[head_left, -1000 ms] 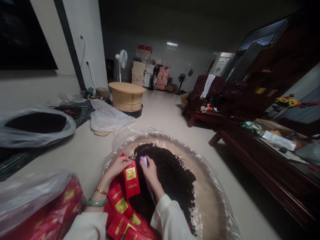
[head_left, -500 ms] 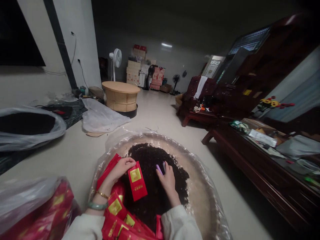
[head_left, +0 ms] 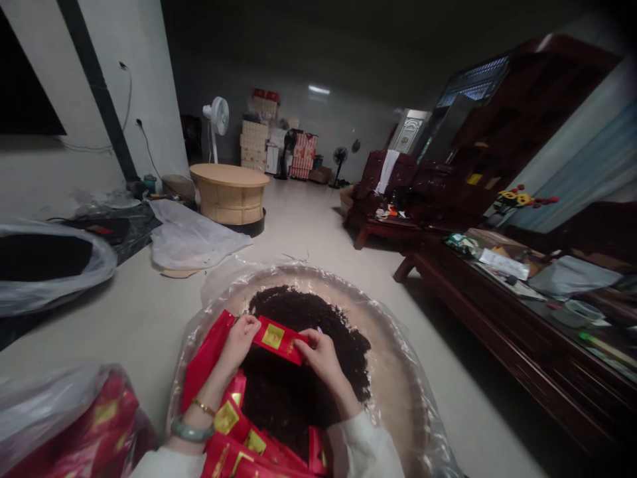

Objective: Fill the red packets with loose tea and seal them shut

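Near the frame's lower centre, a red-and-gold packet (head_left: 275, 337) is pinched by the left hand (head_left: 242, 337) and right hand (head_left: 323, 360) (above dark loose material (head_left: 291, 302)); if grip slackens, it could be dropped.

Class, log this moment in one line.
item: flat rectangular red packet | left hand: pinches one end | right hand: pinches other end | nearby: loose dark heap

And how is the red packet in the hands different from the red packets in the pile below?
The held packet is pinched near its ends by the left hand and the right hand; the piled packets lie in no hand's grip.
The held packet is one alone, stretched out sideways; the piled packets are several, overlapping, some cut off by the picture's bottom edge.
Both are red with gold patches.
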Motion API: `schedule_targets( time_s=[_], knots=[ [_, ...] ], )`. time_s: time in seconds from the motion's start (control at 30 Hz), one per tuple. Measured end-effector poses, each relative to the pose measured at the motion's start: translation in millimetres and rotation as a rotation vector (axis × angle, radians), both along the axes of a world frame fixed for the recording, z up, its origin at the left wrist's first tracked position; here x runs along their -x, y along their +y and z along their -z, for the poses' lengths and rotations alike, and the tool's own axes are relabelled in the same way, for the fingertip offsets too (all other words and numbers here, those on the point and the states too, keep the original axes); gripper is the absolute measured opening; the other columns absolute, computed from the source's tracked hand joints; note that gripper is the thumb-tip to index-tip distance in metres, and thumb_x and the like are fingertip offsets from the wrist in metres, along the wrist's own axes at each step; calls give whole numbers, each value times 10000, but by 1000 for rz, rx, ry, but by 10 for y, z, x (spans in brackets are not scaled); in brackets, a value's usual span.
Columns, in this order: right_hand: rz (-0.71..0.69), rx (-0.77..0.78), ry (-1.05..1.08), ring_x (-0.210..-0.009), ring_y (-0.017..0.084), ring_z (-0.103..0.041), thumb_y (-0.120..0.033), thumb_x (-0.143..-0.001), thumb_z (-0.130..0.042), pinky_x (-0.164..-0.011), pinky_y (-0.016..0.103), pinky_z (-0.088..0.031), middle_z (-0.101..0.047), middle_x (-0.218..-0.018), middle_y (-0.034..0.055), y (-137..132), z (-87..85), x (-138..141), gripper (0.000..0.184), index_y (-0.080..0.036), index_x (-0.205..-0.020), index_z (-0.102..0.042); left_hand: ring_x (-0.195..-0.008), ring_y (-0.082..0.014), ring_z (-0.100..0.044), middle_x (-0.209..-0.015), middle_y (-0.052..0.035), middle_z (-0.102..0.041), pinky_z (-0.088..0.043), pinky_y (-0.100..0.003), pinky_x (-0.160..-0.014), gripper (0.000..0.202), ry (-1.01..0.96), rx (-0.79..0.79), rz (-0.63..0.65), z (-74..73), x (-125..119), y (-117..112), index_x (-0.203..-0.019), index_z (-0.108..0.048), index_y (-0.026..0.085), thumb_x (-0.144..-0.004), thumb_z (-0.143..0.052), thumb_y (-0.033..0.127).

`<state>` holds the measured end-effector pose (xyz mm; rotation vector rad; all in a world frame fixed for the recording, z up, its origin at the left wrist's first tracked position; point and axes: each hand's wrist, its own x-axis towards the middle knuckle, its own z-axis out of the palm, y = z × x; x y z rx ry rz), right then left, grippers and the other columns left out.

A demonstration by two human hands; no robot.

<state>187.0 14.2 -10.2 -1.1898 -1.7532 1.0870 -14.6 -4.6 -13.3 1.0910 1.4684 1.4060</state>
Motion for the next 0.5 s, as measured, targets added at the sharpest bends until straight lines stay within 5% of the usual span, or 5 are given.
schedule_targets(
  time_s=[0.1,0.23,0.37,0.5],
  knots=[
    [-120,-88,-144,-661,153,-591,-236,-795,-555,-619,249,-444,-672,-729,16,-4,-114,-62,142,-177,-794,-684,-977,-242,-608,-1034,-69,-686,-446,-341,-836,421,282,-132,68,-52,-57,-39,-1007,-600,220,-625,-671,382],
    [-135,-279,-234,-800,181,-606,-210,-811,-556,-749,298,-465,-678,-852,31,-16,-243,-58,167,-216,-916,-685,-820,-245,-640,-845,-34,-739,-447,-313,-790,254,466,-93,409,-134,-223,-83,-877,-724,227,-711,-609,382],
    [96,-474,-258,-917,220,-571,-197,-828,-554,-830,363,-470,-653,-978,82,-59,-171,7,321,-216,-1142,-615,-685,-226,-629,-722,-35,-724,-449,-275,-619,347,303,20,358,-29,-364,-56,-810,-736,163,-761,-522,432],
    [107,-631,-276,-1016,224,-521,-170,-871,-500,-894,392,-451,-618,-1085,93,-113,-68,45,338,-235,-1194,-579,-706,-225,-632,-766,-53,-731,-467,-284,-630,409,98,61,311,101,-409,-14,-896,-725,125,-722,-553,454]
  ],
)
